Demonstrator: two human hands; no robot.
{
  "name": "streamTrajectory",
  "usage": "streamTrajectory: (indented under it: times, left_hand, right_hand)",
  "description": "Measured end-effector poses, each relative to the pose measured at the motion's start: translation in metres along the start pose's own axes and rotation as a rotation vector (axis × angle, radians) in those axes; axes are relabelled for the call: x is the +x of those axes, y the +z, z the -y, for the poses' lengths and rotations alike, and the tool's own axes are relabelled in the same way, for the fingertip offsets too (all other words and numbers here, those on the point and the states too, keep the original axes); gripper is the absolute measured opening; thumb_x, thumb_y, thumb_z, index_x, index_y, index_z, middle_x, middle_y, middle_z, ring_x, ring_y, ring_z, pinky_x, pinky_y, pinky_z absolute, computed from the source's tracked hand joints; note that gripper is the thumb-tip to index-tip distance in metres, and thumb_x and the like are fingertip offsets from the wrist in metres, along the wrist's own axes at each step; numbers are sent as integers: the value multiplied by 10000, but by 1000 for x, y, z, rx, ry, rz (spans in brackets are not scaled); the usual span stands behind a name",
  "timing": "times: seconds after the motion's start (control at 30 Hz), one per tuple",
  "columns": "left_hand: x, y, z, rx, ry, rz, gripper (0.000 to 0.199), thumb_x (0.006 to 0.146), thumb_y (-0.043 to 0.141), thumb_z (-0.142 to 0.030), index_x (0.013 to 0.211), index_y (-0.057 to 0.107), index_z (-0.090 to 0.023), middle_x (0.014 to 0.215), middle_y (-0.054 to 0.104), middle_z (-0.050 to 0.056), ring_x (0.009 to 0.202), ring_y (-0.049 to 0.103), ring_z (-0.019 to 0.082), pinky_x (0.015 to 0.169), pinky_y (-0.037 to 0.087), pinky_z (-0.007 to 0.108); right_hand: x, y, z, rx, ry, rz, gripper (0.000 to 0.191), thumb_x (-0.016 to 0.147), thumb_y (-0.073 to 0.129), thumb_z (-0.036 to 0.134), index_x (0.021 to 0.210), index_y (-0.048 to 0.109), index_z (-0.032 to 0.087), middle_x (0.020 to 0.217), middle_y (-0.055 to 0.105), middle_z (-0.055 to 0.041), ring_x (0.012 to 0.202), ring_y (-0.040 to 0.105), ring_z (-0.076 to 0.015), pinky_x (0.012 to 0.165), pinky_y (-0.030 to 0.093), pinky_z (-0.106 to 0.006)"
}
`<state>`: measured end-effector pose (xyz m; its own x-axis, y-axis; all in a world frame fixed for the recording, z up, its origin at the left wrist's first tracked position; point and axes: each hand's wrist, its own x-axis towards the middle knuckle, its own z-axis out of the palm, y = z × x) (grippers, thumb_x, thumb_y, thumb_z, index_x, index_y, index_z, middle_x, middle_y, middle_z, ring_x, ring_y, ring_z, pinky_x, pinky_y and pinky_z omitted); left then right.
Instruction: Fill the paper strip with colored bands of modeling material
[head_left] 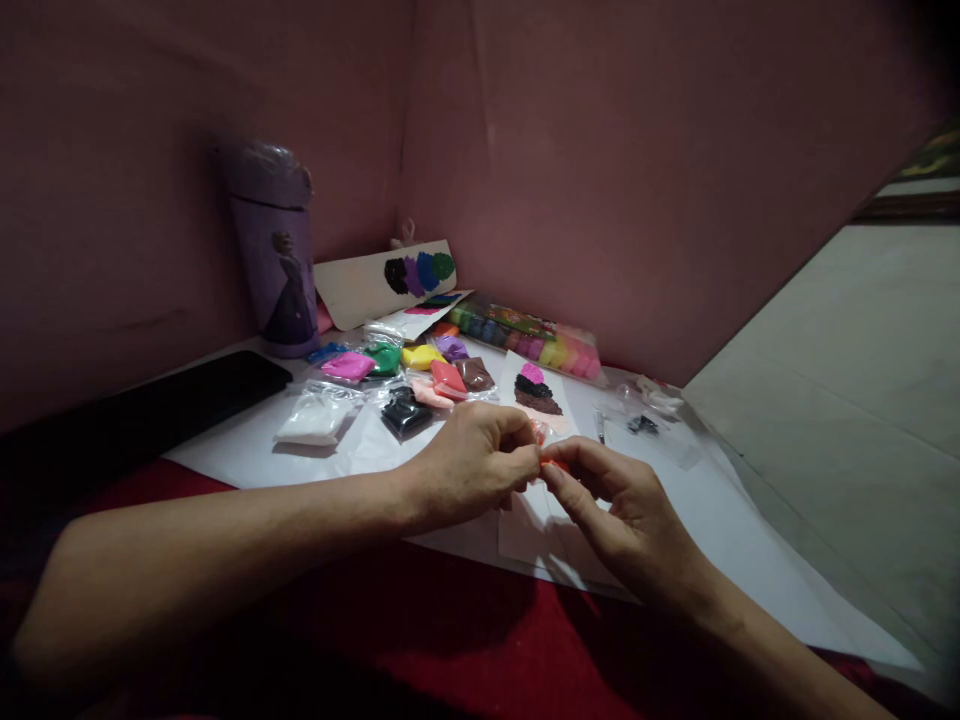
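My left hand is closed, its thumb and fingers pinching a small piece of orange clay. Opposite it, the thumb and fingers of my right hand pinch the same piece, so the fingertips almost meet. A bit of clear plastic with orange in it shows above my left fingertips; most of it is hidden. Under and beyond the hands lies a white card bearing pink, black, brown and peach patches of clay. Closest to my left hand is a bag of black clay.
Bags of coloured clay, including white and pink, lie on white paper. Behind stand a purple tumbler and a card with dark patches. A clay pack lies near the wall, a clear bag rightward.
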<state>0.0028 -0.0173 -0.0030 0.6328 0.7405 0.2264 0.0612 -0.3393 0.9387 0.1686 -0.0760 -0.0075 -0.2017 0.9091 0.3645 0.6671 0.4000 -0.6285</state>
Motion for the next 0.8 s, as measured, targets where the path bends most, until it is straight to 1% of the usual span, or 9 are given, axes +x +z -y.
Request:
streamTrajectory:
  times: [0.23,0.37,0.53,0.8]
  left_hand:
    - [1,1,1,30,15,2,182,785,497,-239,651,540,-123,579,549,3,445,526,87,401,412,188]
    - [2,0,0,41,15,6,183,788,501,-234,653,546,-119,575,543,1,447,525,82,406,409,183]
    - [1,-1,1,36,22,15,228,793,518,-299,651,538,-122,571,539,0,440,519,81,404,411,185]
    - [0,1,-1,15,5,20,155,764,486,-198,630,520,-128,546,509,-18,443,516,75,410,418,173]
  right_hand:
    - [0,0,3,-28,-14,22,143,899,497,288,898,607,197,766,620,-13,633,534,-133,565,413,-257]
    - [-1,0,3,-37,-13,30,128,894,505,280,908,602,198,768,616,-10,636,532,-130,563,407,-254]
    - [-1,1,0,-43,-28,19,113,888,515,267,900,603,196,757,611,-6,631,527,-126,563,401,-251]
    - [-3,0,4,-92,-32,-33,148,885,511,267,803,588,171,676,578,-7,564,497,-117,529,380,-249]
